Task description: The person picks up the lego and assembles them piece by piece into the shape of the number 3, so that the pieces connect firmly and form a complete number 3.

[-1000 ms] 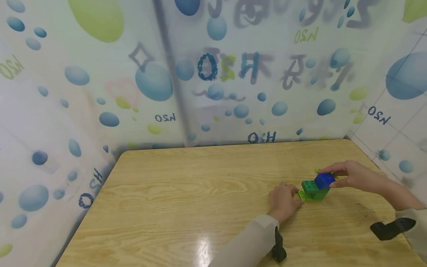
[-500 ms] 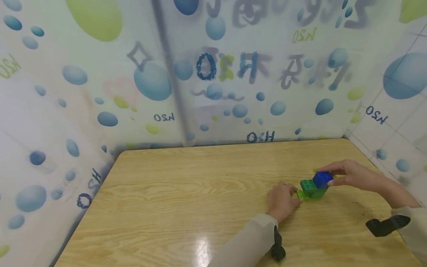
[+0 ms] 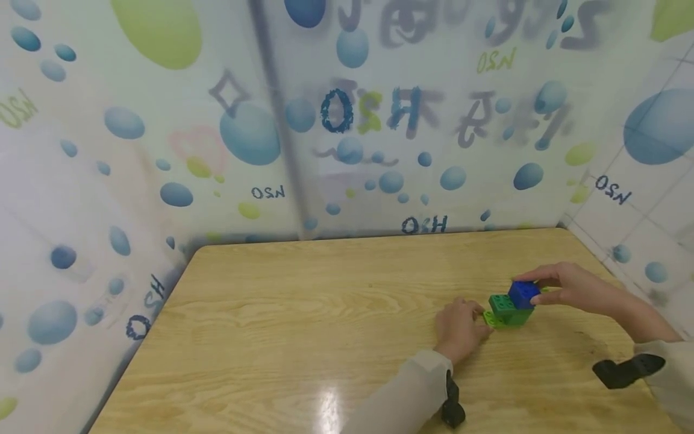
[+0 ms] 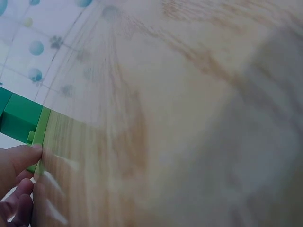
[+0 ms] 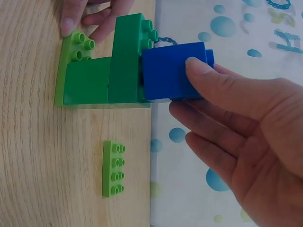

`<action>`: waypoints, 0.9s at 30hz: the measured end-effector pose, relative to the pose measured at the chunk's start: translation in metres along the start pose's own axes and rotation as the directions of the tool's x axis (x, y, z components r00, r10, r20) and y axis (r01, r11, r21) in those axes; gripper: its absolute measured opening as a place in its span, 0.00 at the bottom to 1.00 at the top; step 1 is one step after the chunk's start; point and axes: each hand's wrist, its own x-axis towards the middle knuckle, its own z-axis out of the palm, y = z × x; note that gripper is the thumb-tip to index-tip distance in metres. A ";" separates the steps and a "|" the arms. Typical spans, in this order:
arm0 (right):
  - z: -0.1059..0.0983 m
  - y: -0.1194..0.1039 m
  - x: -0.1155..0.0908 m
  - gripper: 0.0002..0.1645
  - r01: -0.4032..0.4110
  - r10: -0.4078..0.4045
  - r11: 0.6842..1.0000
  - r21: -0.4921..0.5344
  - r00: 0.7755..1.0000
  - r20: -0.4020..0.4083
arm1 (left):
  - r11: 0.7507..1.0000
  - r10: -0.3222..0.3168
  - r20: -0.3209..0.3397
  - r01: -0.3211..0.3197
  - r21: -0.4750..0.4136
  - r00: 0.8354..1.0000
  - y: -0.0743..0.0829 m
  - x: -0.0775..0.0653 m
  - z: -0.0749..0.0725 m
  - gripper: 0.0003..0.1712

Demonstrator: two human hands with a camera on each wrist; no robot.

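From the head camera, here's the right grip [image 3: 585,292], spread just a brick's breadth, thumb and fingers pinching a blue brick [image 3: 523,295]. Directly under it, an upper green brick [image 3: 503,306] juts toward the left grip [image 3: 459,328], riding on a lower green brick [image 3: 518,316] and a light-green base plate [image 3: 493,320]. That left grip pinches the plate's near end, down on the surface [image 3: 325,313]. Far beyond both grips, the backdrop [image 3: 228,30] carries big lettering [image 3: 370,111], O, 2, H from left to right, H2O running backward! Over to the left wrist: thumb on the plate's edge, fingers bent below it, and a paw print [image 4: 56,42] on the tiled pattern beyond. Now the right wrist, the clearest look: blue against the upper brick's studs, though whether it's fully seated I can't tell. And below the stack here, apart from the right grip, lies a loose light-green plate [image 5: 112,169], eight studs showing; the head camera gives only a sliver behind those fingers.
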 end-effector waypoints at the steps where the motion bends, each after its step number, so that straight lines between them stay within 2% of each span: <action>1: 0.000 0.000 0.000 0.27 -0.004 0.004 1.000 0.012 1.000 0.008 | 1.000 0.000 0.001 0.000 -0.005 1.000 0.000 0.000 0.000 0.15; 8: -0.003 0.004 -0.005 0.27 -0.014 0.010 0.996 0.092 0.999 0.038 | 0.999 -0.002 0.014 0.003 -0.038 1.000 0.000 -0.002 0.003 0.15; 16: 0.000 0.001 -0.008 0.27 -0.060 0.062 0.997 0.051 0.998 -0.023 | 1.000 -0.006 0.003 0.006 -0.023 1.000 0.001 -0.002 0.002 0.15; 21: 0.000 0.002 -0.005 0.28 -0.082 0.081 0.993 0.082 0.997 0.011 | 1.000 -0.003 0.006 0.003 -0.022 1.000 0.002 -0.003 0.003 0.15; 27: -0.003 0.006 0.003 0.28 -0.047 0.046 0.994 0.100 0.999 0.018 | 1.000 0.016 -0.018 -0.016 -0.014 1.000 -0.002 0.001 0.004 0.16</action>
